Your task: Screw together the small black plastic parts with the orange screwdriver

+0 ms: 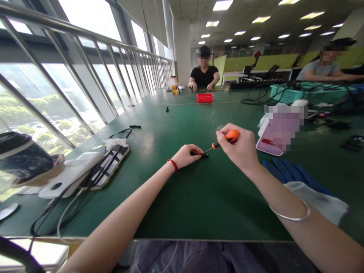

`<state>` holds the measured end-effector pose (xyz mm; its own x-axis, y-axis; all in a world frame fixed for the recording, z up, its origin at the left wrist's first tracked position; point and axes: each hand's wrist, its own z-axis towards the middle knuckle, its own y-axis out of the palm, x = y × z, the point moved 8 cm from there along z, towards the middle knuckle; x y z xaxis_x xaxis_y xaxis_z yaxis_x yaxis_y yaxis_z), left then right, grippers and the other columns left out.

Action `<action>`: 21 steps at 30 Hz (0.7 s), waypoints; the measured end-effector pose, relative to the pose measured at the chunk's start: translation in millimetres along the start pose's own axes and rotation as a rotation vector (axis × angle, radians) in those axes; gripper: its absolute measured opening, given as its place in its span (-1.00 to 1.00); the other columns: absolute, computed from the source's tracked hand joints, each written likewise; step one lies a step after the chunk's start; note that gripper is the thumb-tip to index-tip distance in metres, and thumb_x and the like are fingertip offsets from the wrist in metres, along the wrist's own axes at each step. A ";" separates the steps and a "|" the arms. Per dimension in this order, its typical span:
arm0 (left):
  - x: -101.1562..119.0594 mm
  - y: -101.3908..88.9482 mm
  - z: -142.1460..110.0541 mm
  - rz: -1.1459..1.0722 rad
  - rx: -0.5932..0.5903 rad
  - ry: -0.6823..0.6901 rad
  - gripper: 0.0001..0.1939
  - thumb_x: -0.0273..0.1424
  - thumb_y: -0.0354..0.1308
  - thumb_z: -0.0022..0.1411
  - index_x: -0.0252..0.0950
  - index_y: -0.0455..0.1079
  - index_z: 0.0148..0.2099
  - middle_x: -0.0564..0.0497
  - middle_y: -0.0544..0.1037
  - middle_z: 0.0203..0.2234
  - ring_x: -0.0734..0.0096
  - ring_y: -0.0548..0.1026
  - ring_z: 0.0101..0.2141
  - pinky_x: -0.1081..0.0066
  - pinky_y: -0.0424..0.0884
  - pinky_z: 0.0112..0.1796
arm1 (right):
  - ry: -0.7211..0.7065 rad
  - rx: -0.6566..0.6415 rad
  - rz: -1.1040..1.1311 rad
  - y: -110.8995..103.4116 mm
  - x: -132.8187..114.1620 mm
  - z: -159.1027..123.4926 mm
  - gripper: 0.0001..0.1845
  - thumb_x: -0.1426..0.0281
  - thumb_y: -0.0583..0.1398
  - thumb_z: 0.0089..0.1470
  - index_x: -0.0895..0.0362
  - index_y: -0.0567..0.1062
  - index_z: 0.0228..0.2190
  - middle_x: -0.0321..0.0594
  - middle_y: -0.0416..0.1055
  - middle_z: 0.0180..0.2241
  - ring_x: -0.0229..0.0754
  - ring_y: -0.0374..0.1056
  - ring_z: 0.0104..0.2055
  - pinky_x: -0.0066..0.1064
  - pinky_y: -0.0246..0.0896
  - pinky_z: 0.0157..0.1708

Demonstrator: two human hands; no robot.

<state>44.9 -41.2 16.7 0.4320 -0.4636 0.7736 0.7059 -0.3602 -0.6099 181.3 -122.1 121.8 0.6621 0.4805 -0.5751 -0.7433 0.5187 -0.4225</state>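
Note:
My right hand (240, 148) is closed round the orange and black handle of a screwdriver (232, 135). Its thin metal shaft slants down to the left, with the tip at a small black part (204, 155) lying on the green table (182, 201). The fingers of my left hand (187, 156) pinch that small black part from the left and hold it against the tabletop. My fingers cover some of the part, so its full shape cannot be made out.
Left stand a phone (113, 167) with cables, a white device (71, 176) and a dark cup (25, 159). Blue gloves (295, 174) and a pink-screened phone (273, 136) lie right. Farther off are a red basket (204, 98), a green basket (313, 94) and two seated people.

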 end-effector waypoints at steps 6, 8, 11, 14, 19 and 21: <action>1.5 0.0 0.6 0.011 0.006 0.004 -0.84 -0.53 0.16 0.07 -0.43 0.49 -0.25 -0.09 0.59 -0.33 0.40 0.52 -0.31 0.40 0.45 -0.16 | -0.008 -0.037 -0.025 7.8 -1.2 -4.4 -0.73 0.21 0.13 0.00 0.08 0.35 -0.62 -0.29 0.35 -0.62 -0.26 0.22 -0.56 -0.43 0.11 -0.47; 1.8 -0.2 0.5 0.011 0.008 0.004 -0.84 -0.53 0.16 0.07 -0.42 0.49 -0.25 -0.08 0.59 -0.34 0.40 0.52 -0.31 0.40 0.45 -0.16 | -0.003 -0.029 -0.024 7.5 -0.9 -4.6 -0.72 0.21 0.12 0.00 0.09 0.35 -0.62 -0.28 0.36 -0.61 -0.26 0.23 -0.56 -0.42 0.11 -0.46; 1.6 -0.8 0.4 0.012 0.016 0.004 -0.84 -0.53 0.17 0.06 -0.42 0.49 -0.26 -0.09 0.59 -0.34 0.40 0.52 -0.31 0.40 0.45 -0.16 | -0.001 -0.040 -0.022 8.2 -0.4 -4.5 -0.72 0.20 0.12 0.00 0.09 0.34 -0.61 -0.27 0.37 -0.60 -0.25 0.24 -0.55 -0.42 0.11 -0.46; 0.8 -0.8 0.7 0.013 0.019 0.004 -0.84 -0.53 0.17 0.06 -0.42 0.49 -0.26 -0.08 0.59 -0.34 0.40 0.52 -0.32 0.40 0.45 -0.17 | -0.005 -0.059 -0.027 9.7 0.2 -4.5 -0.72 0.19 0.12 0.01 0.09 0.35 -0.60 -0.28 0.37 -0.60 -0.25 0.23 -0.56 -0.42 0.11 -0.46; 0.1 -0.1 1.3 0.004 0.016 0.014 -0.84 -0.52 0.17 0.06 -0.41 0.49 -0.26 -0.07 0.59 -0.34 0.41 0.52 -0.32 0.41 0.45 -0.17 | 0.015 -0.086 -0.045 11.3 1.8 -3.0 -0.67 0.14 0.12 0.02 0.09 0.34 -0.61 -0.28 0.34 -0.62 -0.25 0.22 -0.55 -0.40 0.11 -0.45; -0.6 0.0 1.6 -0.001 0.016 0.011 -0.84 -0.52 0.17 0.06 -0.41 0.49 -0.26 -0.07 0.59 -0.35 0.41 0.53 -0.32 0.40 0.45 -0.16 | 0.026 -0.104 -0.043 12.3 2.3 -2.5 -0.69 0.15 0.11 0.02 0.09 0.33 -0.60 -0.29 0.32 -0.62 -0.25 0.22 -0.55 -0.39 0.11 -0.46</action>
<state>45.5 -39.6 16.5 0.4248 -0.4725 0.7722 0.7153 -0.3476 -0.6062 173.4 -116.4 113.6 0.6917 0.4401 -0.5726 -0.7213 0.4615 -0.5165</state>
